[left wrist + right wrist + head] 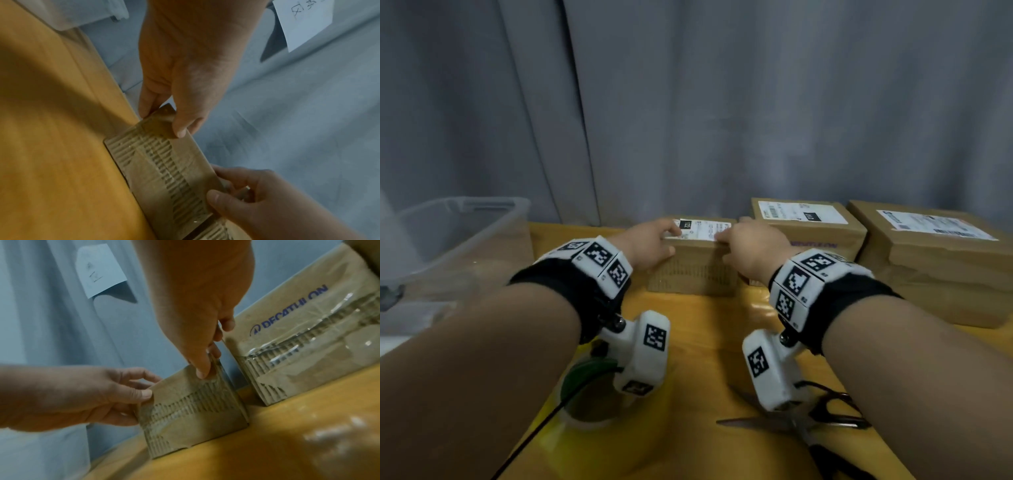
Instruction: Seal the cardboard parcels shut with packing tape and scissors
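A small cardboard parcel (693, 270) with a white label stands at the back middle of the yellow table (705, 346). My left hand (654, 243) grips its top left corner, thumb on the front face and fingers over the top. My right hand (746, 246) grips the top right corner the same way. The left wrist view shows the left thumb (180, 129) pressed on the parcel (164, 162). The right wrist view shows the right thumb (202, 373) on the parcel's (195, 415) worn front. A tape roll (585, 397) lies under my left wrist. Scissors (822, 418) lie open under my right wrist.
Two larger labelled cardboard parcels (808, 222) (941, 263) stand to the right, the nearer one close beside the small parcel. A clear plastic bin (452, 233) sits at the left. A grey curtain (688, 102) hangs right behind the table.
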`<state>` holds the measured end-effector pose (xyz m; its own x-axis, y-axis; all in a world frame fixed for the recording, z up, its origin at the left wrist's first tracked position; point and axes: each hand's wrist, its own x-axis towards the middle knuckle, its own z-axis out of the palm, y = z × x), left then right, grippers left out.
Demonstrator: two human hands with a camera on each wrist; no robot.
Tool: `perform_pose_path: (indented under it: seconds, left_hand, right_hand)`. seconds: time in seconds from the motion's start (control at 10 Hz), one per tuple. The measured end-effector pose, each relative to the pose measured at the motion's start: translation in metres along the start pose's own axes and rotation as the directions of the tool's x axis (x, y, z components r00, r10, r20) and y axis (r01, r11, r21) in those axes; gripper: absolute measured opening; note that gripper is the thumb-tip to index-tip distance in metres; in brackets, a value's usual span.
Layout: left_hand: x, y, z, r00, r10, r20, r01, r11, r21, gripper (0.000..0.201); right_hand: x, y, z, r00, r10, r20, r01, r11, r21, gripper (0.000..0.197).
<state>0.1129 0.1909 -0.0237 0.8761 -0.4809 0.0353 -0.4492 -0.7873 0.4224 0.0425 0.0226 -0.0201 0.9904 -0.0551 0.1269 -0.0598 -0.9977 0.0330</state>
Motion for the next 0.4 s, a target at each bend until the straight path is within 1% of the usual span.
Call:
perform_pose_path:
  seconds: [0.1, 0.2, 0.3, 0.4]
  left_hand:
    - [0.02, 0.003, 0.002, 0.999, -0.003, -0.049, 0.006, 0.999, 0.048, 0.04]
    - [0.032, 0.0, 0.005, 0.998, -0.008, -0.057, 0.012, 0.997, 0.071, 0.041]
    - [0.034, 0.0, 0.01, 0.998, -0.025, -0.054, 0.032, 0.989, 0.148, 0.044]
    - [0.021, 0.006, 0.005, 0.995, -0.016, -0.102, 0.032, 0.986, 0.165, 0.049]
  right_hand:
    - [0.01, 0.004, 0.006, 0.997, -0.01, -0.078, -0.005, 0.983, -0.185, 0.032]
    - [0.017, 0.005, 0.012, 0.993, -0.012, -0.12, -0.021, 0.963, -0.27, 0.032]
    - [0.018, 0.006, 0.018, 0.987, -0.063, -0.147, 0.013, 0.948, -0.318, 0.033]
    - [0.009, 0.009, 0.017, 0.988, -0.059, -0.146, 0.013, 0.954, -0.299, 0.042]
